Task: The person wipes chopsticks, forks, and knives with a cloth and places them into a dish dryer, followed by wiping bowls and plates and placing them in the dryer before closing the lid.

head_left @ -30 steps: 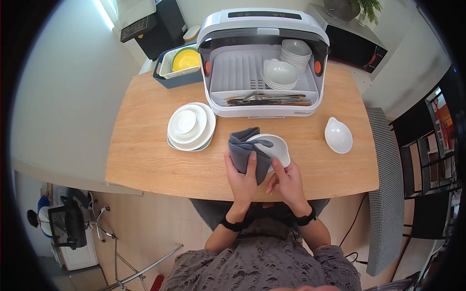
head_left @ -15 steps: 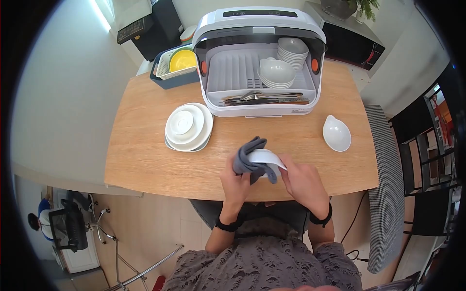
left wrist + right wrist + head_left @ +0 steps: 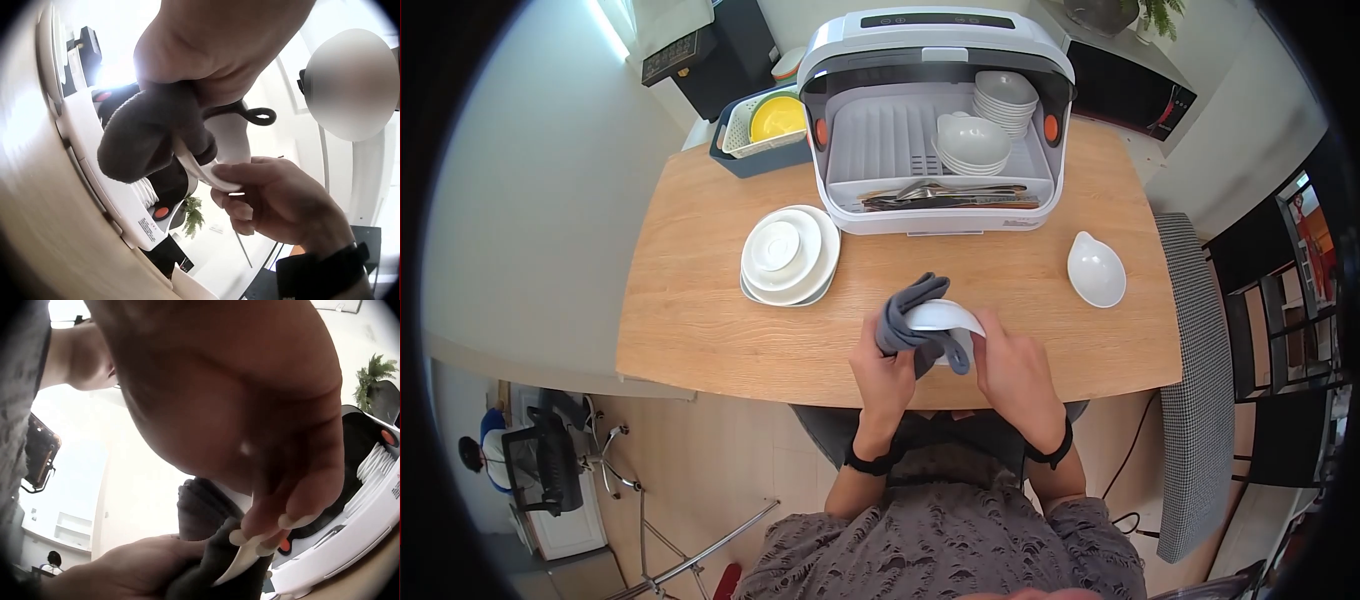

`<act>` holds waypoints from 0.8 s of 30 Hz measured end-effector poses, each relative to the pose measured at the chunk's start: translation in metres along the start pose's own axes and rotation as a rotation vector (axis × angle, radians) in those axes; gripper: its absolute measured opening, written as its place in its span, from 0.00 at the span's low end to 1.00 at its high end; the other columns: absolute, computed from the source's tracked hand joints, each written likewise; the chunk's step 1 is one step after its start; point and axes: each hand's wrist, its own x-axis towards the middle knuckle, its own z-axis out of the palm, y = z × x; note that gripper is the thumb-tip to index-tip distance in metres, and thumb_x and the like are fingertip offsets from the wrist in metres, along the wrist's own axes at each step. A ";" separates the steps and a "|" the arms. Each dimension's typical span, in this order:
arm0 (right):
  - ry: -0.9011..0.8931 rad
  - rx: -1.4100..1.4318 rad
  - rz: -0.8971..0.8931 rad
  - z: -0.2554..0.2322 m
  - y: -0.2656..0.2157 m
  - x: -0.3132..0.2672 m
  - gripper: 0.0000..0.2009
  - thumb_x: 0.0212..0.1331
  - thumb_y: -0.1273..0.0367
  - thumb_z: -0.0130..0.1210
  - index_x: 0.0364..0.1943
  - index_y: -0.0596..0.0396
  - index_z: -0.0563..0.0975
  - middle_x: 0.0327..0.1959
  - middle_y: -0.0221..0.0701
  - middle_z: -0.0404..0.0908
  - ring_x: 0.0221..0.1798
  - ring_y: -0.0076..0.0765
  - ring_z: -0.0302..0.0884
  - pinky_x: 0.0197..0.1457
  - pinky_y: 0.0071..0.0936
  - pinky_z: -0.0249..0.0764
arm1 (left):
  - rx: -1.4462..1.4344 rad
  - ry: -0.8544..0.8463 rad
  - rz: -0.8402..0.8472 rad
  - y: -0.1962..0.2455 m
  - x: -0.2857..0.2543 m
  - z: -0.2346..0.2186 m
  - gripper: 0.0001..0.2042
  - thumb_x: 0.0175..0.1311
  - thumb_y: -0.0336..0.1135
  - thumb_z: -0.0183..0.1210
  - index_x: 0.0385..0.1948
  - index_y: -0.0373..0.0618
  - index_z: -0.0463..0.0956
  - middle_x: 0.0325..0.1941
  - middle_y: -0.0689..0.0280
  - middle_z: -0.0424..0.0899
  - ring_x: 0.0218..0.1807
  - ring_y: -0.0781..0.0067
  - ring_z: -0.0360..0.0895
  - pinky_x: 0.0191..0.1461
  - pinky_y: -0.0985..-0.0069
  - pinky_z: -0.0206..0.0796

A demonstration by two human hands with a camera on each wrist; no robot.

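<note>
In the head view, my left hand grips a dark grey cloth folded over the left side of a white bowl. My right hand pinches the bowl's right edge between thumb and fingers. Tilted on its side, the bowl stays above the table near its front edge. The left wrist view shows the cloth wrapped over the rim, with the right hand's fingers at the other end. A second white bowl, with a pointed lip, sits on the table to the right.
A white dish cabinet stands open at the back, holding stacked bowls and cutlery. Left of it is a blue bin with a yellow bowl. Stacked white plates lie at the left on the wooden table.
The bowl has turned from facing up to tilted on its side. My right hand has swung round to its right edge, and the cloth now bunches over the left side.
</note>
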 end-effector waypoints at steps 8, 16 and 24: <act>-0.034 -0.252 -0.027 -0.002 0.009 0.002 0.12 0.59 0.72 0.56 0.46 0.57 0.73 0.32 0.46 0.82 0.33 0.55 0.83 0.31 0.48 0.76 | 0.289 -0.293 0.370 0.018 0.007 0.001 0.29 0.43 0.11 0.54 0.54 0.40 0.76 0.50 0.56 0.85 0.49 0.50 0.83 0.50 0.69 0.77; 0.036 0.101 0.204 0.014 0.002 -0.004 0.11 0.65 0.69 0.54 0.48 0.57 0.72 0.36 0.46 0.83 0.34 0.54 0.83 0.30 0.47 0.75 | -0.021 0.051 -0.060 0.005 0.005 0.003 0.21 0.58 0.15 0.57 0.55 0.41 0.75 0.45 0.53 0.86 0.46 0.60 0.86 0.50 0.74 0.74; 0.063 -0.237 -0.030 0.005 0.000 -0.004 0.13 0.56 0.70 0.56 0.46 0.56 0.75 0.31 0.38 0.79 0.32 0.51 0.82 0.32 0.45 0.76 | 0.321 -0.386 0.324 0.021 0.007 -0.003 0.35 0.42 0.12 0.52 0.60 0.46 0.74 0.48 0.55 0.85 0.46 0.50 0.82 0.48 0.65 0.77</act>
